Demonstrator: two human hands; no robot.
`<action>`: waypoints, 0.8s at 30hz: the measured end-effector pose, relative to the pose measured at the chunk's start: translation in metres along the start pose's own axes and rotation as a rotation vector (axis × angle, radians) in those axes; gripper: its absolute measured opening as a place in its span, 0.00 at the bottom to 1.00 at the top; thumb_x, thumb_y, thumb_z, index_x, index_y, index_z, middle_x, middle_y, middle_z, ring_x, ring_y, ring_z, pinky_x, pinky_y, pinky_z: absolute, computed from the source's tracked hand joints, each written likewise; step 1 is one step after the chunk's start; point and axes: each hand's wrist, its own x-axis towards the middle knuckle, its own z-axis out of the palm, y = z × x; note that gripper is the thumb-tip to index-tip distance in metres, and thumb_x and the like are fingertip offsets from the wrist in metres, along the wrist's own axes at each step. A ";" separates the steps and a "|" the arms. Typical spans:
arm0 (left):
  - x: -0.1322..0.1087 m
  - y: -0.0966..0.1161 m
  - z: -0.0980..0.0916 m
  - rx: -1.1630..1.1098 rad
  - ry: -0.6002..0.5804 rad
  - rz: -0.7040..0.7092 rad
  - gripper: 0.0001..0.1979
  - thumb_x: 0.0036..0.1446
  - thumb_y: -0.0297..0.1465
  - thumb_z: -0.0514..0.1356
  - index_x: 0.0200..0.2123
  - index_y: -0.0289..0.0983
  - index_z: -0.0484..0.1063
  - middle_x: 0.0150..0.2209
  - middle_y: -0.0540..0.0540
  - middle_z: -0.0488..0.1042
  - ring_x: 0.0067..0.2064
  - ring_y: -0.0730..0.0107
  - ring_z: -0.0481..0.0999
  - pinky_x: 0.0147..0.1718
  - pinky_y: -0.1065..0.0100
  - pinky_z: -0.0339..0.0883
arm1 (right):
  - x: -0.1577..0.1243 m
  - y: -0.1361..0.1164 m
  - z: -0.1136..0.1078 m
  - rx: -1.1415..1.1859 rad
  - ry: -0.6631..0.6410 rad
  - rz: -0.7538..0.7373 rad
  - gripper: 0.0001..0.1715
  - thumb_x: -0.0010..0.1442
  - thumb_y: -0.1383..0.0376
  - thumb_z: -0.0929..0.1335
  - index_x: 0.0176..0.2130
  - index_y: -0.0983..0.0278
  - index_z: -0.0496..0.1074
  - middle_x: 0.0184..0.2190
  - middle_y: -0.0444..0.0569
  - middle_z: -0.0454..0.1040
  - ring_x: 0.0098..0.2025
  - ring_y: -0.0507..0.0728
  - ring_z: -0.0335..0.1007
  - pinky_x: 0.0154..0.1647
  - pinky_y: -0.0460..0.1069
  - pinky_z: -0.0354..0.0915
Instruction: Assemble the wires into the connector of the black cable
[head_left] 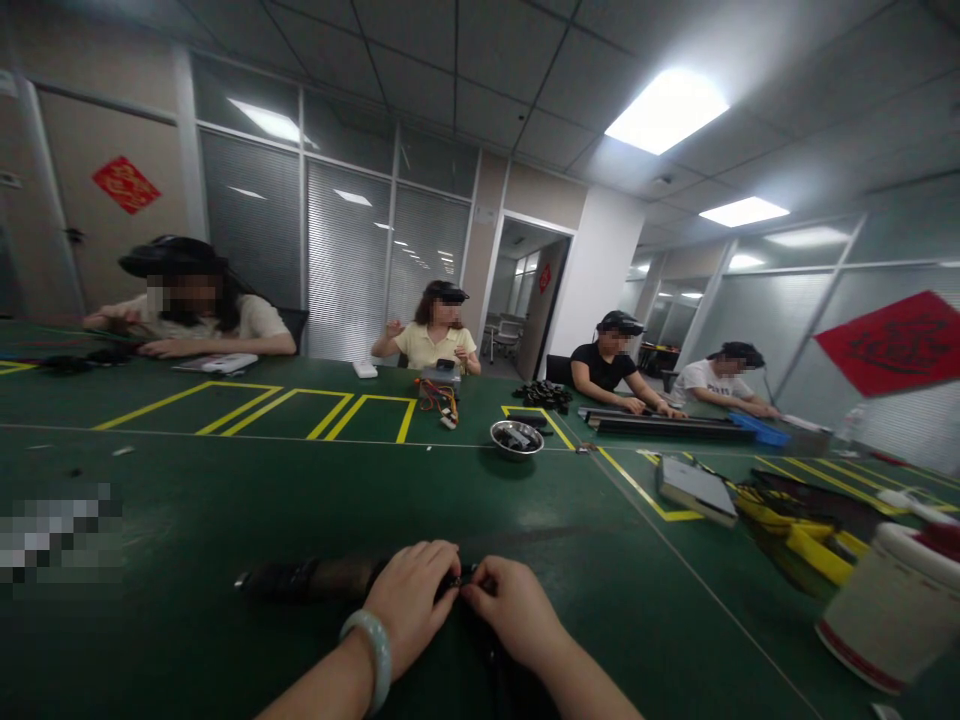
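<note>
The work looks unfinished: the left grip (409,605) and right grip (516,605) pinch a small black piece (464,577) near the dark cylinder (330,578). What remains is unclear.

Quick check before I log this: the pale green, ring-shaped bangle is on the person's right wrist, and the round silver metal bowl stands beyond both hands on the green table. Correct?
No: the pale green bangle is on the left wrist, as the head view shows. The round silver metal bowl does stand beyond the left hand and the right hand on the green table.
</note>
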 end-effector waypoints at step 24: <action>-0.002 0.006 -0.008 0.019 -0.033 0.016 0.09 0.54 0.25 0.54 0.37 0.42 0.69 0.40 0.50 0.72 0.43 0.64 0.68 0.44 0.62 0.58 | 0.001 0.001 0.003 0.012 0.009 0.002 0.04 0.55 0.65 0.68 0.31 0.64 0.73 0.25 0.43 0.74 0.27 0.50 0.66 0.28 0.43 0.55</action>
